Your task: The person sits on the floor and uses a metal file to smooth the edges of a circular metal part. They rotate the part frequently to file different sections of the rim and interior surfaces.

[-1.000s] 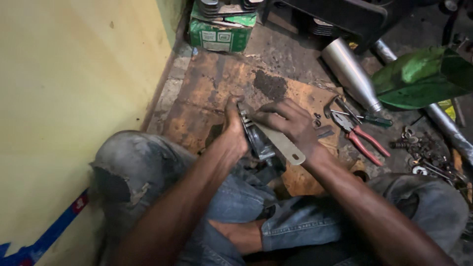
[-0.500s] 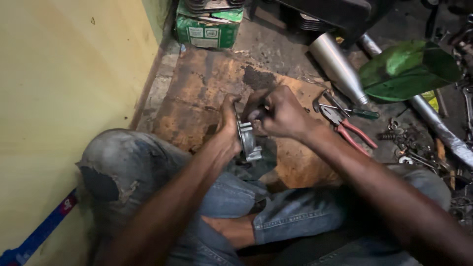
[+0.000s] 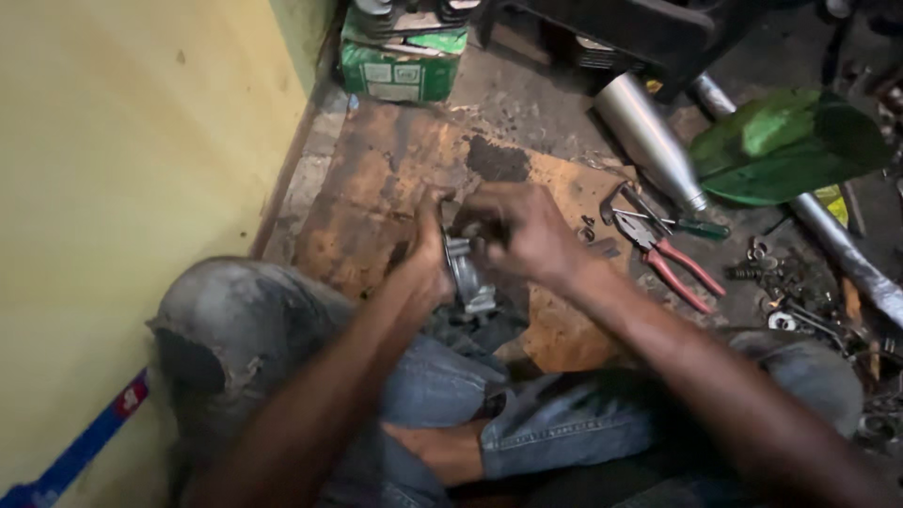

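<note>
A: What is the place like?

B: A yellow wall (image 3: pixel 122 188) fills the left side. The person sits cross-legged on a dirty concrete floor (image 3: pixel 527 94), with a stained cardboard sheet (image 3: pixel 376 198) spread in front of the knees.

A: What is cut off or hard to read?

B: A dark machine (image 3: pixel 649 28) at the top edge is cropped. A green box (image 3: pixel 400 66) sits beside the wall. The right edge blurs into a heap of small metal bits (image 3: pixel 800 292).

A: What else lies around?

B: A green panel (image 3: pixel 790 141) rests on a long pipe (image 3: pixel 837 245), with a chrome silencer (image 3: pixel 644 136) just beside it. Red pliers (image 3: pixel 673 259) lie on the cardboard's right edge, near a screwdriver (image 3: pixel 691 226).

A: And the hands?

B: Both meet over the cardboard. The left hand (image 3: pixel 431 249) is wrapped around a grey metal part (image 3: pixel 467 277), held upright. The right hand (image 3: pixel 527 230) curls over the part's top, fingers bent onto it and hiding that end.
</note>
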